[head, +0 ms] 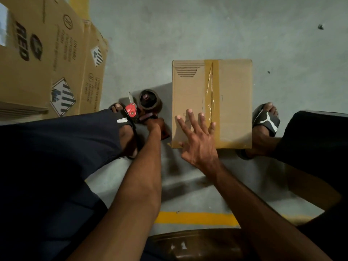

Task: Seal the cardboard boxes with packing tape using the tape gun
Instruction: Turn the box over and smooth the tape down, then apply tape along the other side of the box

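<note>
Between the feet, the small box (211, 103) already wore its tape strip (214, 102); right hand (197, 140) lay spread on top, left hand (156, 125) gripped the tape gun (145, 106) beside it. Stacked cartons (47, 59) possibly remained.

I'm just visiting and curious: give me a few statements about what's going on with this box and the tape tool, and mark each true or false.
1. The small cardboard box already has tape along its top seam. True.
2. The right hand grips the tape gun. False: it lies spread open on the box.
3. The left hand holds the tape gun on the floor beside the box. True.
4. The tape gun is on top of the box. False: it is on the floor, left of the box.
</note>
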A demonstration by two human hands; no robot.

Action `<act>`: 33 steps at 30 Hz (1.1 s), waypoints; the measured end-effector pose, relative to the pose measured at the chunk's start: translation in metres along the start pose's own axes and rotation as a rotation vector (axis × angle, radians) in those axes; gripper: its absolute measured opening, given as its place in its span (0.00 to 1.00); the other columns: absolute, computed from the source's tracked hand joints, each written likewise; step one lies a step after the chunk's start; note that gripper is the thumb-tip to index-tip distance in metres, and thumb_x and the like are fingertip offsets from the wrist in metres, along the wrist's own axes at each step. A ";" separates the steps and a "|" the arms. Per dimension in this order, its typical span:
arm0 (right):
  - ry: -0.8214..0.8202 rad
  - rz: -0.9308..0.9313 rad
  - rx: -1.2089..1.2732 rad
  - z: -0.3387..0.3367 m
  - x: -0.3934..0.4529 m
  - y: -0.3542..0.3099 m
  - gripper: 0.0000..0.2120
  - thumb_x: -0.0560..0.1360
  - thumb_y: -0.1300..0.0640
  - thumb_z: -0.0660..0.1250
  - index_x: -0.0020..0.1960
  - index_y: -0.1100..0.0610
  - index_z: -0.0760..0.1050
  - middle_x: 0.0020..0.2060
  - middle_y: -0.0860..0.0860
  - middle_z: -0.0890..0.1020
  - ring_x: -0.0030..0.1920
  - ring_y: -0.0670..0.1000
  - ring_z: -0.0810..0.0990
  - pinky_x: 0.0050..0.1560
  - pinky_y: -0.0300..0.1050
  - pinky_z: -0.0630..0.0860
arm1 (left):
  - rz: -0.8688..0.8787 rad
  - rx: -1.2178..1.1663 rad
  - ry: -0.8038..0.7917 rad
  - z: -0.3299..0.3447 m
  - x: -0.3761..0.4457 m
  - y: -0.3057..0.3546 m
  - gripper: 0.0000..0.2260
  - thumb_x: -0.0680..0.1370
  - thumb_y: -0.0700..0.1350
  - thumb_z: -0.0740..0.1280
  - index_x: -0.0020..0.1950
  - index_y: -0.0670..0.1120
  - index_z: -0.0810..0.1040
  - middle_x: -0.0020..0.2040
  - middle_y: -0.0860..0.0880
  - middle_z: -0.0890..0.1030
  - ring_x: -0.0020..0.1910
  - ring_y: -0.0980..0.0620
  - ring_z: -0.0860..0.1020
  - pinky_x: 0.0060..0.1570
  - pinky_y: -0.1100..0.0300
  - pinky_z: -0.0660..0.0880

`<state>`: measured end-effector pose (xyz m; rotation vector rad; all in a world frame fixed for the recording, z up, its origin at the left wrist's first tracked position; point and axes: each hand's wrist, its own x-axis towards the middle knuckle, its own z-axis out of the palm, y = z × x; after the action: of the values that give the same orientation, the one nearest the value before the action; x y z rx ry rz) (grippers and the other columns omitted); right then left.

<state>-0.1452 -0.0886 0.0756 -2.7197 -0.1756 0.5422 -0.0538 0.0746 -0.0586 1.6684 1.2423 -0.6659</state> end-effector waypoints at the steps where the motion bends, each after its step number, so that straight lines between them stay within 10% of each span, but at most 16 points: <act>1: -0.011 0.019 0.015 0.000 -0.001 0.000 0.50 0.69 0.46 0.71 0.84 0.41 0.48 0.84 0.50 0.45 0.82 0.64 0.45 0.73 0.78 0.49 | -0.006 -0.024 0.009 -0.003 -0.010 0.005 0.22 0.79 0.47 0.68 0.70 0.40 0.75 0.66 0.40 0.80 0.63 0.40 0.80 0.61 0.49 0.79; 9: -0.239 0.019 -0.027 -0.036 -0.002 -0.002 0.46 0.75 0.41 0.69 0.84 0.40 0.45 0.84 0.49 0.46 0.82 0.62 0.48 0.76 0.72 0.54 | 0.140 -0.120 0.227 -0.059 -0.130 0.046 0.13 0.77 0.50 0.65 0.56 0.43 0.80 0.49 0.45 0.79 0.52 0.42 0.79 0.48 0.54 0.73; 15: -0.264 -0.034 0.119 -0.133 0.014 -0.009 0.33 0.79 0.52 0.70 0.81 0.55 0.63 0.76 0.57 0.71 0.73 0.58 0.71 0.74 0.50 0.67 | 0.279 -0.304 -0.080 -0.100 -0.215 0.108 0.06 0.72 0.41 0.70 0.39 0.40 0.75 0.22 0.47 0.71 0.19 0.49 0.67 0.24 0.61 0.64; 21: -0.009 -0.081 0.169 -0.265 0.027 -0.022 0.25 0.81 0.45 0.68 0.74 0.53 0.73 0.71 0.56 0.76 0.70 0.58 0.74 0.71 0.53 0.70 | 0.292 -0.484 -0.636 -0.135 -0.314 0.192 0.14 0.78 0.45 0.67 0.33 0.48 0.70 0.26 0.52 0.68 0.23 0.54 0.66 0.26 0.63 0.65; 29: 0.344 0.044 0.675 -0.307 0.037 -0.023 0.18 0.82 0.50 0.67 0.70 0.53 0.77 0.63 0.48 0.81 0.57 0.47 0.81 0.51 0.37 0.75 | 0.229 -0.476 -0.860 -0.117 -0.332 0.226 0.11 0.75 0.41 0.65 0.34 0.49 0.68 0.25 0.54 0.65 0.21 0.56 0.63 0.25 0.64 0.62; 33: 0.368 0.041 0.887 -0.307 0.057 -0.020 0.22 0.81 0.56 0.69 0.74 0.48 0.73 0.68 0.44 0.78 0.62 0.48 0.80 0.58 0.45 0.78 | 0.113 -0.575 -1.006 -0.105 -0.329 0.247 0.12 0.73 0.41 0.65 0.32 0.49 0.66 0.24 0.55 0.64 0.20 0.58 0.62 0.24 0.65 0.62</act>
<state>0.0269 -0.1584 0.3278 -1.8993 0.1814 0.0696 0.0533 0.0093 0.3470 0.7222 0.5108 -0.8216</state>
